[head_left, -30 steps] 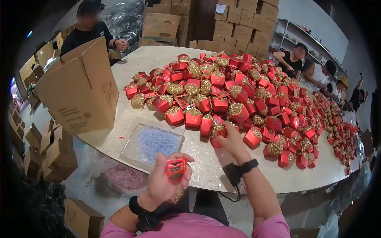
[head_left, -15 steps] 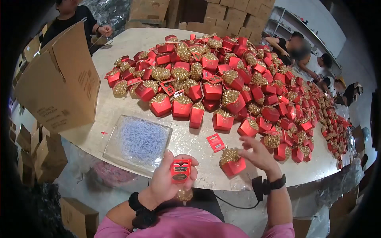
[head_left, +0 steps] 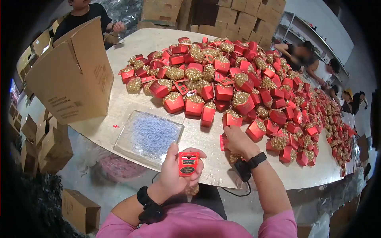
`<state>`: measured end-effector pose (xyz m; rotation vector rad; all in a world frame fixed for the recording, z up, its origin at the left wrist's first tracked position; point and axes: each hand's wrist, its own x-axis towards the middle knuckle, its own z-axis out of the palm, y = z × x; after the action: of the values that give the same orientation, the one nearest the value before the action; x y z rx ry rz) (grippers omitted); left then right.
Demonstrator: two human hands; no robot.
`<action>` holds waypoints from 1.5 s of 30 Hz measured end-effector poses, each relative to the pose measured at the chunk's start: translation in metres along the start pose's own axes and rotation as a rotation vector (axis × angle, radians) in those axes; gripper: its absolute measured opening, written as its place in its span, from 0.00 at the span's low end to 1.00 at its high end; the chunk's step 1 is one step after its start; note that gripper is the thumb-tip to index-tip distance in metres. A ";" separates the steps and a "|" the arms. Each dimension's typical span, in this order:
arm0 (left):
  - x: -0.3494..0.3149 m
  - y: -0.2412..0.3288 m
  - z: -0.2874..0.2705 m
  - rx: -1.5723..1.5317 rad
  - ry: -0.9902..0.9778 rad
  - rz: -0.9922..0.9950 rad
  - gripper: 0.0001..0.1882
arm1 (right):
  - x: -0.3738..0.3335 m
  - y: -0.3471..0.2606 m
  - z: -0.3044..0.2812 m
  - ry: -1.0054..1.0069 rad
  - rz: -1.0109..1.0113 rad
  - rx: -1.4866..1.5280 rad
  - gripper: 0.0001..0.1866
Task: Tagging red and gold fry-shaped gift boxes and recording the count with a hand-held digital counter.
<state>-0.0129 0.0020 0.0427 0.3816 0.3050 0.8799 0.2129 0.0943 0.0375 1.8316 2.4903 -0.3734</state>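
Observation:
My left hand (head_left: 180, 170) is closed around a small red hang tag card (head_left: 188, 163) with black and gold printing. Just below that hand, a gold beaded piece (head_left: 193, 189) shows; whether it is joined to the card I cannot tell. My right hand (head_left: 239, 141) reaches over the table edge of the pile, fingertips beside a red and gold ornament (head_left: 232, 119). Its fingers are partly hidden, so a grip cannot be made out. A red tag (head_left: 223, 142) lies next to these fingers. Under my right wrist, a gold ornament (head_left: 234, 158) is mostly covered.
A big heap of red ornaments with gold tops (head_left: 224, 92) spreads over the table (head_left: 129, 47). A clear tray (head_left: 119, 146) holds thin pale-blue strands (head_left: 152, 134). An open carton (head_left: 73, 79) stands at the left. Other people work around the far side.
My right hand has moved left and forward, over the single ornament and its tag, to the near edge of the heap. My left hand still holds the card. The view has shifted slightly.

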 end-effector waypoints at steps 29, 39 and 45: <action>0.037 -0.017 0.055 0.527 -0.106 0.337 0.32 | -0.138 -0.048 -0.122 0.373 -0.473 0.523 0.09; 0.023 -0.031 0.029 0.258 -0.146 0.064 0.30 | -0.083 -0.075 -0.087 0.469 -0.705 0.270 0.09; 0.000 -0.013 0.043 0.486 -0.183 -0.011 0.21 | -0.036 -0.052 -0.058 0.030 -0.479 1.204 0.10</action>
<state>0.0137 -0.0143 0.0747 0.9043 0.3500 0.7482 0.1814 0.0585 0.1091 1.2424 2.9080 -2.2326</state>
